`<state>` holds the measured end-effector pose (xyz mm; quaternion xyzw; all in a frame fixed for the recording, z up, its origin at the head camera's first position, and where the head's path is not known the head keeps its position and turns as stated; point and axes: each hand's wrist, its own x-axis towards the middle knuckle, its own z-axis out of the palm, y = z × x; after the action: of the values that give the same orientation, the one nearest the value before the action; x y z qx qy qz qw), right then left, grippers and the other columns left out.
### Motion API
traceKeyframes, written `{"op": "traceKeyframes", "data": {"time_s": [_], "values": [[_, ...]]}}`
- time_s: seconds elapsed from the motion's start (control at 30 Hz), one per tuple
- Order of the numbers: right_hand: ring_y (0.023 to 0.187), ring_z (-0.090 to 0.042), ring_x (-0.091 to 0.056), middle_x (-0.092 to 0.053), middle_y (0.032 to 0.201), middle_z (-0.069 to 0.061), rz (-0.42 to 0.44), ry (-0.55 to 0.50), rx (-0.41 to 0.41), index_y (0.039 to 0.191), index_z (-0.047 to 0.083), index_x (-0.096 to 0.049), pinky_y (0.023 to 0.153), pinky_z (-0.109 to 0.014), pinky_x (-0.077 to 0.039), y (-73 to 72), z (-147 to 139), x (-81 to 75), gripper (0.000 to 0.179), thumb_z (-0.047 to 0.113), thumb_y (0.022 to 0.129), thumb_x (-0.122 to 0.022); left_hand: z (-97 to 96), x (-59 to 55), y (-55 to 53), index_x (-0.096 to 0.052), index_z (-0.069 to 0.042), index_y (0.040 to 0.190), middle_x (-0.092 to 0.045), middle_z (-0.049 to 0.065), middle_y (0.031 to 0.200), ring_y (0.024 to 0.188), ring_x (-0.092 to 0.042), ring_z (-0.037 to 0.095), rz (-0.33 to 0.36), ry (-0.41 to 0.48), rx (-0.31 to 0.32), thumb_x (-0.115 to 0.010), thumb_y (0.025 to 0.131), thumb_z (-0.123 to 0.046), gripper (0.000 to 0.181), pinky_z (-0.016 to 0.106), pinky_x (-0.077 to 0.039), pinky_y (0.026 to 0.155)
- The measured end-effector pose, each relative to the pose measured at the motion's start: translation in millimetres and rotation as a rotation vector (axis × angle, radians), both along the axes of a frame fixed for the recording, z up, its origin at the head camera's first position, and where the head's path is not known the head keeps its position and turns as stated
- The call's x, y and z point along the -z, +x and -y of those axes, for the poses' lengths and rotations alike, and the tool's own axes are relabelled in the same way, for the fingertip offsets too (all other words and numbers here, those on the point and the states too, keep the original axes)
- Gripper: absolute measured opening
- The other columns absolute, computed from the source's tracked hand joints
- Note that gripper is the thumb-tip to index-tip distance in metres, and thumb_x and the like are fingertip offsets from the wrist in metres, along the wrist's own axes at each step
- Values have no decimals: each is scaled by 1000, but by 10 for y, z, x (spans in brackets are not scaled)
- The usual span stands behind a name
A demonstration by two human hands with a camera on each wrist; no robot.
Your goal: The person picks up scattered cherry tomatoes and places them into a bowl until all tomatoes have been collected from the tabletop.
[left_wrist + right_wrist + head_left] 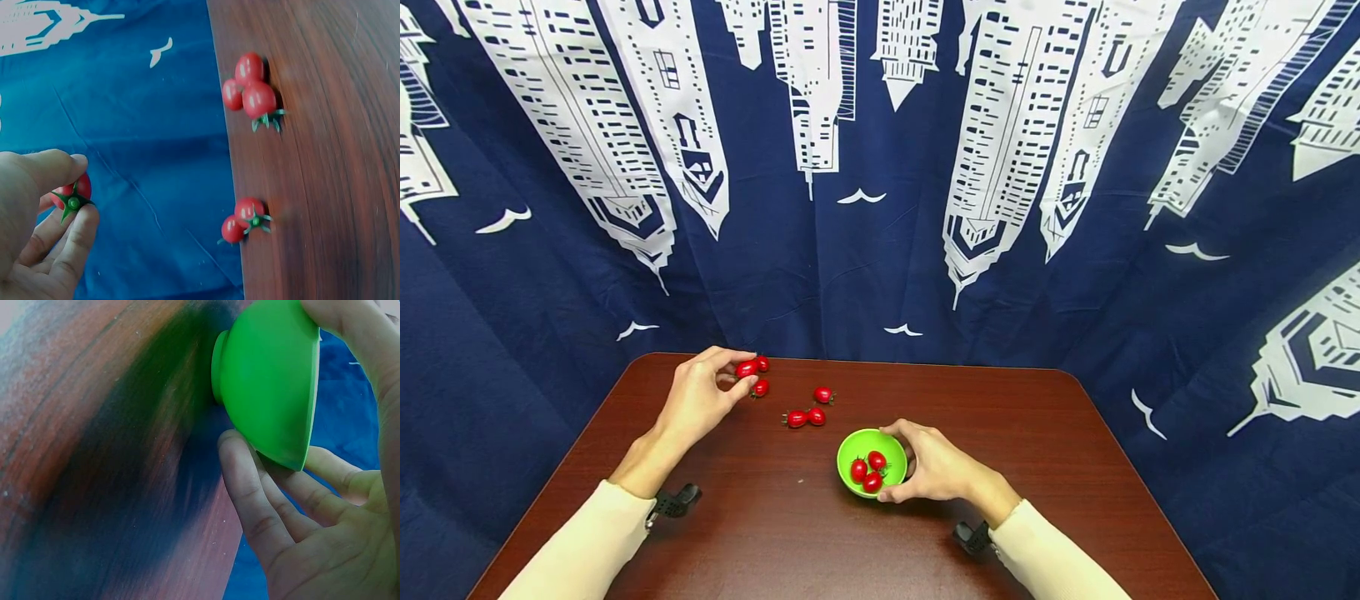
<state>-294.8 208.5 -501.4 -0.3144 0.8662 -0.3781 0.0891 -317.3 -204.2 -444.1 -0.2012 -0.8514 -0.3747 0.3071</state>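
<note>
My left hand point(696, 400) pinches a red cherry tomato point(747, 370) between thumb and fingers at the table's far left. In the left wrist view its green star-shaped stem point(74, 202) faces the camera. Two more tomatoes point(761, 388) lie close beside those fingers. Farther right is a loose group of three tomatoes point(797, 419). With thumb and fingers spread round its right side, my right hand point(942, 468) grips a small green bowl point(848, 446). Three tomatoes point(872, 482) sit inside it; the right wrist view shows only the bowl's outer wall point(269, 381).
The brown wood-grain table point(805, 542) ends at a far edge just behind the tomatoes. Beyond it hangs a dark blue cloth point(850, 267) printed with white buildings and birds. A dark strap device point(677, 500) sits at each wrist.
</note>
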Motion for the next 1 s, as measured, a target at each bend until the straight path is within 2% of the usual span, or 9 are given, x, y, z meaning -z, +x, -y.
{"op": "traceKeyframes", "data": {"time_s": [0.27, 0.4, 0.57, 0.67, 0.77, 0.9, 1.0], "values": [[83, -10, -81, -78, 135, -13, -8, 0, -12, 155, 2, -62, 76, -24, -70, -16, 11, -8, 92, 28, 80, -109, -173, -9, 62, -87, 0, 121, -85, 13, 107, 81, -84, 25, -30, -19, 52, -99, 87, 7, 37, 7, -61, 79], [85, -12, -82, -78, 136, -14, -9, -5, -16, 155, 1, -62, 77, -24, -70, -15, 19, -6, 92, 29, 81, -109, -259, -8, 98, -87, -2, 123, -85, 11, 107, 81, -83, 22, -7, -33, 60, -99, 88, 3, 37, 18, -68, 78], [86, -12, -82, -78, 137, -14, -7, -5, -17, 154, 1, -62, 77, -23, -70, 6, 15, 15, 92, 31, 81, -109, -374, 56, 153, -88, -3, 123, -84, 8, 106, 82, -81, 19, 12, -59, 73, -100, 88, 0, 36, 34, -73, 79], [85, -11, -81, -78, 139, -14, -7, -8, -18, 153, 1, -63, 77, -23, -70, 19, 12, 23, 91, 32, 81, -109, -442, 101, 181, -87, -2, 122, -84, 9, 105, 83, -81, 19, 20, -67, 95, -100, 88, 0, 36, 35, -73, 78], [85, -10, -81, -78, 139, -14, -7, -7, -17, 153, 1, -63, 77, -23, -70, 25, 10, 19, 91, 32, 81, -109, -510, 123, 200, -87, -3, 122, -84, 10, 107, 83, -81, 18, 48, -64, 116, -100, 88, 0, 37, 30, -73, 77], [84, -11, -80, -78, 137, -13, -15, 6, -13, 154, 2, -63, 77, -23, -69, 22, 1, 4, 92, 34, 81, -109, -601, 130, 215, -87, -6, 125, -85, 7, 112, 84, -79, 15, 106, -49, 141, -100, 89, -1, 39, 25, -71, 77], [86, -14, -81, -78, 137, -12, -27, 11, -13, 154, 1, -63, 77, -23, -69, 15, -6, -2, 92, 35, 81, -109, -675, 140, 228, -87, -6, 126, -85, 5, 113, 84, -79, 14, 121, -36, 169, -100, 89, -1, 40, 26, -72, 77]]}}
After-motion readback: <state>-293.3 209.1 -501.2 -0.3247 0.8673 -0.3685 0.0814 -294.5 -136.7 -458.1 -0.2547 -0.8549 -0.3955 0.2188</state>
